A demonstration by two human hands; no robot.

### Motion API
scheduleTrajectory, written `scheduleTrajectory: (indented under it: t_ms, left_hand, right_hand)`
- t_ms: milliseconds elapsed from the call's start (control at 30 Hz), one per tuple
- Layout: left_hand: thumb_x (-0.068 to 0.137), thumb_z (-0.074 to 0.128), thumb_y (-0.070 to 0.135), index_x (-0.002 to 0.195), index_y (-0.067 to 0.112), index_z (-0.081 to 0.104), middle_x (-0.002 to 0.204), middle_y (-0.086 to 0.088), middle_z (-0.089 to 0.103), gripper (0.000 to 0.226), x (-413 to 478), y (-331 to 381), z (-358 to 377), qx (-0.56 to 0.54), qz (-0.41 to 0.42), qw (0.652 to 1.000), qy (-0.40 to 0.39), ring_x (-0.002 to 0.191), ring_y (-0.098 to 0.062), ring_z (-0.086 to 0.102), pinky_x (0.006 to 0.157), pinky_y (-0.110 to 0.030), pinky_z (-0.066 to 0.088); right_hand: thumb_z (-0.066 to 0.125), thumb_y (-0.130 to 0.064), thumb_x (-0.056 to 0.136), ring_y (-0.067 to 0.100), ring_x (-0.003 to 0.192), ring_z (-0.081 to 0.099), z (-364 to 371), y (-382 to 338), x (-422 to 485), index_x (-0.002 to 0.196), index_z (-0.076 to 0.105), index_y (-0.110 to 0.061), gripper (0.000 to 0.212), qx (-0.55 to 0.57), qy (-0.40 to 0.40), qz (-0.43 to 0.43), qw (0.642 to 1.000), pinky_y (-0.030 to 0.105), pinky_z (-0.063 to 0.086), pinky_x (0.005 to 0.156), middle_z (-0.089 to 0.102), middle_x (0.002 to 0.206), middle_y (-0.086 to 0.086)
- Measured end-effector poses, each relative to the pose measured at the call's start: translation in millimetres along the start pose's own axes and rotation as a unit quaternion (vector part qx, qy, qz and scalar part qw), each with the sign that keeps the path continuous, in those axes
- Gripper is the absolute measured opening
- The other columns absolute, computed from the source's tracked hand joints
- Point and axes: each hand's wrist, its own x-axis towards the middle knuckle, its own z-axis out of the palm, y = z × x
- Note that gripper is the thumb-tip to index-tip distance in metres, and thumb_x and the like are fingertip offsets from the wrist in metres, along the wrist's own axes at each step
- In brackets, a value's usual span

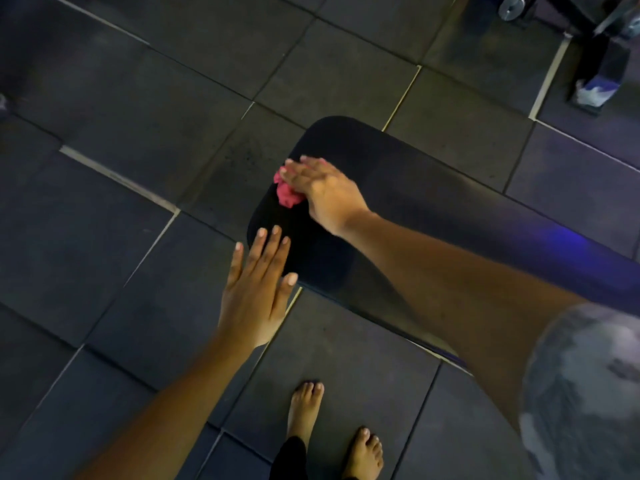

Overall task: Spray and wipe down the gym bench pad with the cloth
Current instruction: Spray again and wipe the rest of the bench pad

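From the head camera I look down on one black bench pad [398,188], its rounded end pointing away toward the upper left and its long sides running off to the right edge of the view. Dark rubber floor tiles [156,109] lie open on every side of that rounded end, with nothing standing near it; the only clutter is a dark machine frame [602,46] well apart at the upper right corner.

My right hand [325,192] lies palm down near the pad's rounded end, toward its left edge, fingers closed loosely over one bunched pink cloth [286,195], pressing it onto the pad. The motion blur there is heavy, so I think the thumb is tucked beneath, but I cannot be sure.

My left hand [256,285] is flat and spread, holding nothing, its fingertips overlapping the pad's near left corner; whether it touches the pad I cannot tell.

Two bare feet [304,410] stand on the tiles beside the pad's near long edge.
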Motion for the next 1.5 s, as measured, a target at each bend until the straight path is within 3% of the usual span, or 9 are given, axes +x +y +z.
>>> scheduleTrajectory:
  t_ms: [133, 300, 533, 667, 833, 1067, 1167, 1333, 1500]
  left_hand:
    - [0.102, 0.011, 0.043, 0.146, 0.009, 0.032, 0.156, -0.008, 0.027, 0.06, 15.9, 15.6, 1.1, 0.003, 0.038, 0.999, -0.001, 0.147, -0.02, 0.013, 0.119, -0.047, 0.005]
    - [0.102, 0.012, 0.043, 0.146, 0.009, 0.033, 0.156, -0.007, 0.027, 0.059, 24.1, 52.8, 3.9, -0.039, 0.052, 0.998, 0.016, 0.147, -0.021, 0.015, 0.119, -0.049, 0.008]
    - [0.103, 0.014, 0.041, 0.145, 0.009, 0.036, 0.154, -0.007, 0.03, 0.058, 29.0, 111.8, 21.3, -0.066, 0.091, 0.994, 0.001, 0.146, -0.02, 0.019, 0.119, -0.049, 0.01]
    - [0.103, 0.018, 0.035, 0.142, 0.006, 0.041, 0.151, -0.009, 0.035, 0.054, 34.8, 144.7, 17.9, -0.117, 0.109, 0.986, 0.048, 0.144, -0.022, 0.025, 0.119, -0.048, 0.012]
    - [0.103, 0.019, 0.035, 0.141, 0.005, 0.041, 0.15, -0.01, 0.037, 0.053, 33.1, 163.3, 15.3, -0.114, 0.136, 0.983, 0.043, 0.144, -0.023, 0.026, 0.119, -0.048, 0.014]
    - [0.102, 0.022, 0.035, 0.142, 0.007, 0.04, 0.152, -0.007, 0.035, 0.052, 5.6, 211.6, 41.8, -0.084, 0.247, 0.964, -0.046, 0.144, -0.021, 0.024, 0.118, -0.049, 0.016]
    - [0.102, 0.02, 0.036, 0.144, 0.009, 0.038, 0.152, -0.006, 0.034, 0.052, -3.2, 238.4, 55.7, -0.072, 0.261, 0.959, -0.078, 0.145, -0.02, 0.022, 0.118, -0.048, 0.015]
    - [0.103, 0.018, 0.037, 0.143, 0.009, 0.04, 0.151, -0.006, 0.036, 0.054, -17.1, 267.2, 64.1, -0.069, 0.27, 0.954, -0.108, 0.144, -0.02, 0.023, 0.117, -0.048, 0.015]
    - [0.103, 0.017, 0.039, 0.143, 0.009, 0.04, 0.152, -0.005, 0.036, 0.054, -24.1, 275.9, 62.1, -0.06, 0.293, 0.948, -0.108, 0.144, -0.019, 0.024, 0.118, -0.046, 0.013]
  right_hand:
    - [0.045, 0.006, 0.09, 0.022, 0.149, 0.013, -15.3, 25.9, 14.5, 0.15, 0.032, -0.021, 0.066, -0.001, 0.007, 0.085, 0.996, 0.034, 0.015, 0.121, 0.026, 0.159, -0.001]
    - [0.047, 0.004, 0.092, 0.022, 0.144, 0.03, -46.6, 71.2, -36.5, 0.14, 0.049, -0.015, 0.052, 0.125, 0.184, 0.262, 0.939, 0.037, 0.024, 0.119, 0.044, 0.15, 0.006]
    - [0.053, 0.011, 0.084, 0.029, 0.135, 0.044, -37.8, 75.1, -157.6, 0.133, 0.057, -0.011, 0.054, 0.1, 0.103, 0.205, 0.968, 0.029, 0.012, 0.119, 0.052, 0.142, 0.011]
    - [0.061, 0.01, 0.071, 0.032, 0.127, 0.053, -25.0, 57.5, -211.5, 0.123, 0.065, -0.006, 0.054, 0.112, 0.056, 0.145, 0.982, 0.044, 0.036, 0.112, 0.061, 0.131, 0.014]
    - [0.043, 0.004, 0.076, 0.022, 0.13, 0.05, -21.7, 19.4, -312.4, 0.124, 0.065, -0.012, 0.055, 0.151, 0.04, 0.16, 0.975, 0.042, 0.039, 0.11, 0.061, 0.132, 0.006]
    - [0.044, 0.018, 0.08, 0.017, 0.128, 0.053, -69.1, 55.1, -389.7, 0.113, 0.069, -0.004, 0.046, 0.122, 0.245, 0.349, 0.896, 0.031, 0.029, 0.116, 0.065, 0.124, 0.0]
    - [0.048, 0.021, 0.071, 0.024, 0.124, 0.054, -49.3, 75.7, -407.3, 0.116, 0.068, -0.003, 0.056, 0.083, 0.232, 0.414, 0.876, 0.015, 0.021, 0.113, 0.063, 0.127, 0.011]
    - [0.052, 0.02, 0.07, 0.026, 0.132, 0.048, -19.4, 31.8, -429.1, 0.124, 0.065, -0.01, 0.063, 0.141, 0.169, 0.403, 0.888, 0.041, 0.034, 0.113, 0.059, 0.134, 0.008]
    - [0.053, 0.018, 0.077, 0.009, 0.124, 0.053, -31.9, 0.0, -447.5, 0.124, 0.065, -0.019, 0.061, 0.22, 0.224, 0.388, 0.867, 0.035, 0.043, 0.105, 0.059, 0.13, -0.012]
